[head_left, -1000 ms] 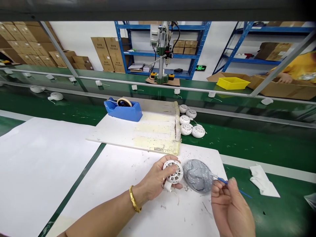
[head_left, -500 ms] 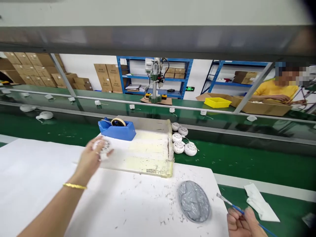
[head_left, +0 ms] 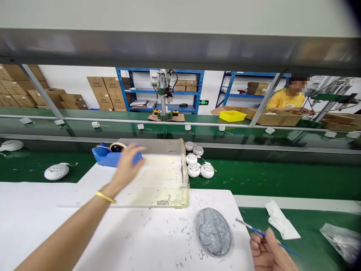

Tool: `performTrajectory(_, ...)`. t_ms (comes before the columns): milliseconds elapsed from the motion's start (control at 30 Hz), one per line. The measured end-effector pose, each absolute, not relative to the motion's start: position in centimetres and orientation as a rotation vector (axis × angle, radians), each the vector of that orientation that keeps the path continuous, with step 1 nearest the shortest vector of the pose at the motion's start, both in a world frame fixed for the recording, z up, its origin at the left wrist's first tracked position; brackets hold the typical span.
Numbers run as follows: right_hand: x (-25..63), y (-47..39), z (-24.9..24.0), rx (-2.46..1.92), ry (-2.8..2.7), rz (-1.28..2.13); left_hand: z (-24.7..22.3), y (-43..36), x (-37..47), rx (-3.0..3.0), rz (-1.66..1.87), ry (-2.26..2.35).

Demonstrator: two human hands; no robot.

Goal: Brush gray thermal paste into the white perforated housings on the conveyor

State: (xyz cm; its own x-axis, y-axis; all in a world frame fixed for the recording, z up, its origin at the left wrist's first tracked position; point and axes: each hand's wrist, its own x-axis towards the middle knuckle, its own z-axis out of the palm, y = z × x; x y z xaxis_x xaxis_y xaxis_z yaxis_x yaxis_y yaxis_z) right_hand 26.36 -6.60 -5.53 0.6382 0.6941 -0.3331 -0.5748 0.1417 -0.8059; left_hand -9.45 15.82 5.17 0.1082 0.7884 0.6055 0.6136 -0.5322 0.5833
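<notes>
My left hand (head_left: 128, 165), with a yellow bracelet at the wrist, is stretched over the board (head_left: 158, 173) beside the blue tape dispenser (head_left: 105, 157). Its fingers are apart and nothing shows in them. Between the fingers of my right hand (head_left: 269, 246) is a thin blue brush (head_left: 258, 231), its flat tip pointing up and left. Left of that brush, a round dish of grey paste (head_left: 213, 231) rests on the white sheet (head_left: 152, 237). Several round white vented parts (head_left: 193, 170) sit along the board's right edge. One white part (head_left: 56, 171) lies on the green surface at left.
A folded white tissue (head_left: 282, 220) and a clear plastic bag (head_left: 342, 241) lie at right. Small white pieces with wires line the ledge behind. Farther back are a yellow tray (head_left: 232, 116), cartons and a person in yellow (head_left: 284, 99). A metal beam crosses overhead.
My left hand has moved right and no longer holds the white vented part. A white part now shows on the green surface at left. The camera view has shifted right.
</notes>
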Motion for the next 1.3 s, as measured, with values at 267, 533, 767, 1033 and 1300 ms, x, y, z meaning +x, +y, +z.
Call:
performTrajectory(267,24.0,-7.1,-3.4,-1.169,-0.263,0.721,0.5,16.6,11.0,2.703,0.396,0.621)
performTrajectory(533,23.3,-6.9,-4.0,-1.526,-0.638,0.448,-0.3,18.9,14.2,2.554,0.408,0.635)
performTrajectory(767,23.2,-5.8,-5.6,-1.494,-0.726,0.456,3.8,15.7,9.3,2.157,0.653,0.644)
performTrajectory(1033,23.1,-5.4,-5.2,-1.541,-0.69,0.497,5.1,8.6,-0.3,0.862,0.809,0.543)
performTrajectory(1300,23.4,-5.5,-4.8,-1.511,-0.5,0.651,1.9,3.0,-3.4,0.627,0.769,0.836)
